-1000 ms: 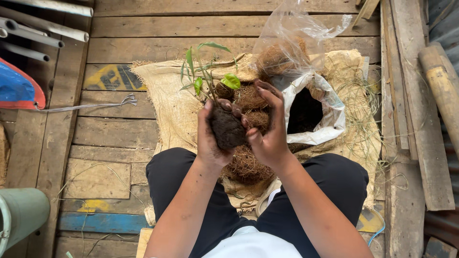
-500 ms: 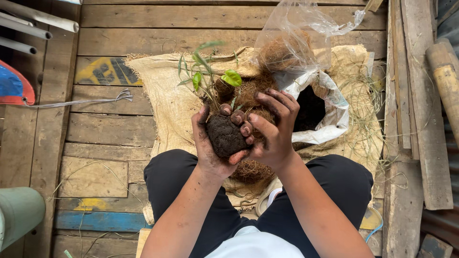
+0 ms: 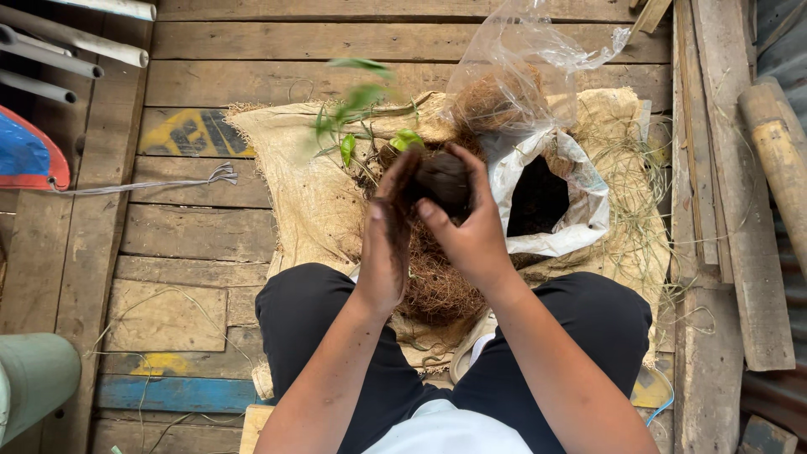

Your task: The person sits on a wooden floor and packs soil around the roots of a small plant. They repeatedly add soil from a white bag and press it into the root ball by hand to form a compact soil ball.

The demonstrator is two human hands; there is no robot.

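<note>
Now both hands (image 3: 429, 231) clasp the soil ball (image 3: 441, 178) tighter, seedling (image 3: 357, 113) tilted left.

Operator wears black trousers (image 3: 336, 328) covering both legs and a white top (image 3: 445, 429) (only its lower front edge is visible). Both forearms are bare, without sleeves. The left hand (image 3: 387, 244) and right hand (image 3: 471, 235) carry dark soil smears; no gloves, rings or watch show.

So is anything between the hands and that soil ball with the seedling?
Nothing visible. The left hand and right hand press directly on the dark soil ball, one on each side, with the seedling's leaves sticking out above the burlap sack.
</note>
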